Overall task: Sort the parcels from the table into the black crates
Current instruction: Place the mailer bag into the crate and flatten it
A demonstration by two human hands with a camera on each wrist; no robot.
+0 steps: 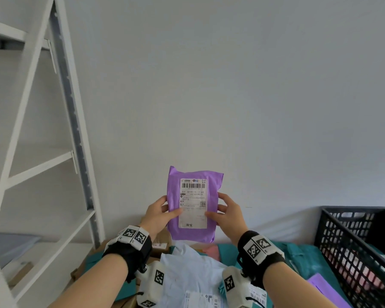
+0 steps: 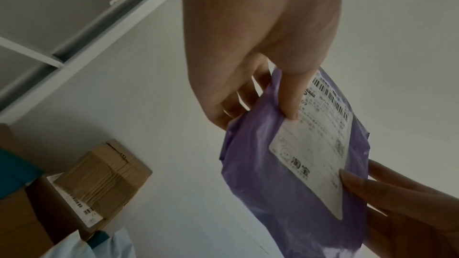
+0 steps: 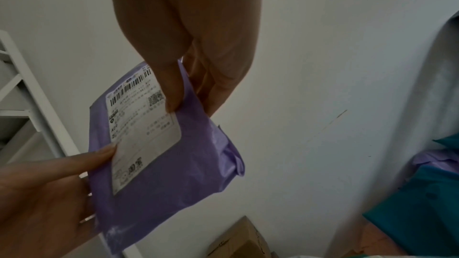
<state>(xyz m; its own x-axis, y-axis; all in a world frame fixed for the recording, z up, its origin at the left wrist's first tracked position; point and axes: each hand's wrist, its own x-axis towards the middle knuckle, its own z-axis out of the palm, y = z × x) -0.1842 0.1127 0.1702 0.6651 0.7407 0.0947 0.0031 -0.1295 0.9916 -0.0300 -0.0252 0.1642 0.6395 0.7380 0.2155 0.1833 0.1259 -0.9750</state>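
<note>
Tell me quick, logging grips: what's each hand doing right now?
Left hand: pinches the purple parcel at its left edge.
Right hand: pinches the same parcel's right edge.

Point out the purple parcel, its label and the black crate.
purple parcel [image 1: 211,235]: head view, bare lower part.
label [image 1: 192,216]: head view, blank lower middle.
black crate [image 1: 351,258]: head view, near lattice wall.

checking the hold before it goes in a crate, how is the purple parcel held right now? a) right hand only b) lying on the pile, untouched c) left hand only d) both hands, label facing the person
d: the left hand and the right hand each pinch a side edge of the purple parcel, held upright above the pile with its white label turned toward the head camera.
</note>
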